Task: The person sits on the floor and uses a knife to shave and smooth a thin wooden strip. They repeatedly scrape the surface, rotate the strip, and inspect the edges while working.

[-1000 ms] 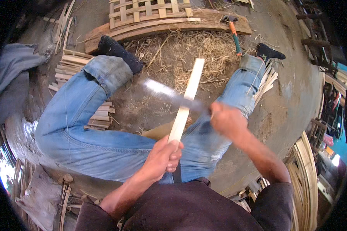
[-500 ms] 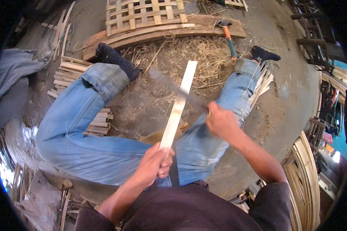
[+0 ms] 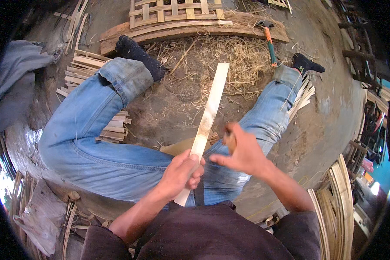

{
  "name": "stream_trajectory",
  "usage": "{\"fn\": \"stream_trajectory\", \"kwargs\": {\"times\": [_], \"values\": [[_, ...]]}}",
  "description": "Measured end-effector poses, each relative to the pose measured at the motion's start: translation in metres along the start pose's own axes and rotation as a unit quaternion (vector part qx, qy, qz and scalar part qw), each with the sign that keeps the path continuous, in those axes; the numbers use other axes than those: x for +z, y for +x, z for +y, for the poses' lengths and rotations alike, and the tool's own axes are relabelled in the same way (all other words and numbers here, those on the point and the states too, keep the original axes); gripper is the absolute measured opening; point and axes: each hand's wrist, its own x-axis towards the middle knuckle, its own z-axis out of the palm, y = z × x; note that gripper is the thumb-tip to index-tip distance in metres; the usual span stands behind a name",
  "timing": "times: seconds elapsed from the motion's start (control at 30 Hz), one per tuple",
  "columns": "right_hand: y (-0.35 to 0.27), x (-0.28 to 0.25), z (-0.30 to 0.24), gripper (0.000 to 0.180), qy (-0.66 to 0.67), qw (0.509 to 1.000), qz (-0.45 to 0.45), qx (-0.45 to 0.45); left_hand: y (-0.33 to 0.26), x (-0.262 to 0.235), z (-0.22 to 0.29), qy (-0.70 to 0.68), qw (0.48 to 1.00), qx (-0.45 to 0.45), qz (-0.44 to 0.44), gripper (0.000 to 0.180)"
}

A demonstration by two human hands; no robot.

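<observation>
My left hand is closed round a flat pale bamboo strip. The strip slants up and away between my legs, and its near end pokes out below the hand, close to my shirt. Just right of the strip is my right hand, its thumb stretched toward the strip and its fingers curled on the wooden handle of a knife. The blade cannot be made out now; it showed as a dark blur earlier. Between my feet lies a heap of thin shavings.
Beyond the shavings lies a thick wooden board, with a woven lattice and a hammer on it. Cut strips are stacked by my left leg and under my right calf. Long strips stand at the right.
My right hand has turned and drawn nearer the left, its thumb now extended. The blade no longer shows across the strip. The strip now sticks out below my left hand.
</observation>
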Motion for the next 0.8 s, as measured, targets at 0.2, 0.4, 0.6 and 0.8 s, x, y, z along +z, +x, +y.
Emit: {"fn": "stream_trajectory", "kwargs": {"times": [0.2, 0.4, 0.6, 0.8], "values": [[-0.024, -0.005, 0.028, 0.021, -0.251, 0.966, -0.002, -0.063, 0.002, 0.004, 0.001, -0.009, 0.999, -0.029, 0.008, 0.024], [-0.014, -0.007, 0.042, 0.016, -0.283, 0.958, 0.011, -0.047, 0.004, 0.007, 0.001, -0.005, 0.999, -0.037, 0.02, 0.021], [-0.013, 0.002, 0.037, 0.016, -0.278, 0.96, -0.026, 0.002, 0.0, 0.01, 0.001, 0.018, 0.999, -0.032, 0.029, 0.021], [0.001, 0.001, 0.058, 0.013, -0.342, 0.937, 0.061, -0.043, -0.007, 0.013, 0.0, 0.03, 0.999, -0.021, 0.034, 0.022]]}}
